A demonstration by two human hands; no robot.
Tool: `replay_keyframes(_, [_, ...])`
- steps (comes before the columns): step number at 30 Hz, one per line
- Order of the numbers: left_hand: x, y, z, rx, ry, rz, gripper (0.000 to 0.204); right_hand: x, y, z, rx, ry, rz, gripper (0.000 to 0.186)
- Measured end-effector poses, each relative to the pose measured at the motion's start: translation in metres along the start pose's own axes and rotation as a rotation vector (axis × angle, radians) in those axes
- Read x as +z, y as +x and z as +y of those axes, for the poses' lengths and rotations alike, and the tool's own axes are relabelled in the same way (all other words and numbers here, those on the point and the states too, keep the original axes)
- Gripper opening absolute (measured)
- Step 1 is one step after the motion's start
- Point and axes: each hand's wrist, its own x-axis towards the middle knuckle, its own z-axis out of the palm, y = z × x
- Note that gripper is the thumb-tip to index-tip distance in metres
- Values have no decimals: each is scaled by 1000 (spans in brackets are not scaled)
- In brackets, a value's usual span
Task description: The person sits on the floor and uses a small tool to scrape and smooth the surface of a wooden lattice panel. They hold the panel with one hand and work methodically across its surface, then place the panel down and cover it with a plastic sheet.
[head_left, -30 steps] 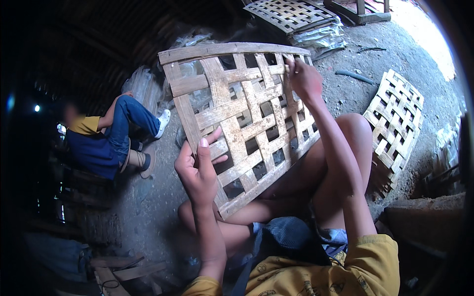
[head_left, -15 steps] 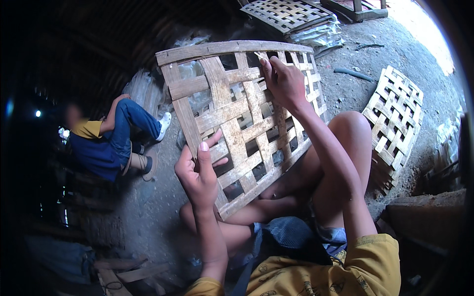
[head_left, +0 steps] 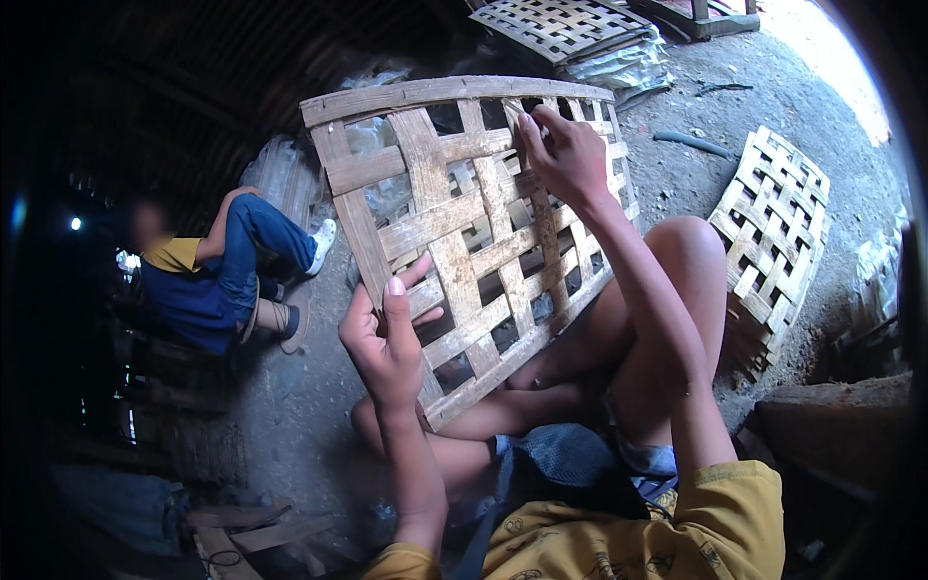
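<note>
A woven panel of flat pale wooden or bamboo strips (head_left: 459,259), with a framed border, stands tilted above my crossed legs. My left hand (head_left: 387,338) grips its left border, the thumb on the near face and fingers reaching through the gaps. My right hand (head_left: 568,162) is at the upper right part of the panel, just below the top border (head_left: 425,94). Its thumb and fingers are curled in a pinch by an upright strip; what lies between the fingertips is too small to make out.
A stack of similar woven panels (head_left: 773,227) is on the ground to my right. More panels (head_left: 561,29) lie piled at the back. A dark pipe piece (head_left: 691,144) lies between them. Another person (head_left: 193,290) sits at the left. Wood scraps (head_left: 256,532) lie lower left, a wooden beam (head_left: 841,416) lower right.
My right hand has shifted slightly right and down along the top of the panel. A pale sliver seen at its fingertips before no longer shows. My left hand keeps its grip.
</note>
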Motion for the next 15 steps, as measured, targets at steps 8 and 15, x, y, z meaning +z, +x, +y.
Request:
replay_keyframes(8, [1, 2, 0, -13, -4, 12, 35, -1, 1, 30, 108, -143, 7, 35])
replay_keyframes(15, [1, -1, 0, 18, 21, 11, 34, -4, -7, -2, -59, -12, 33, 31])
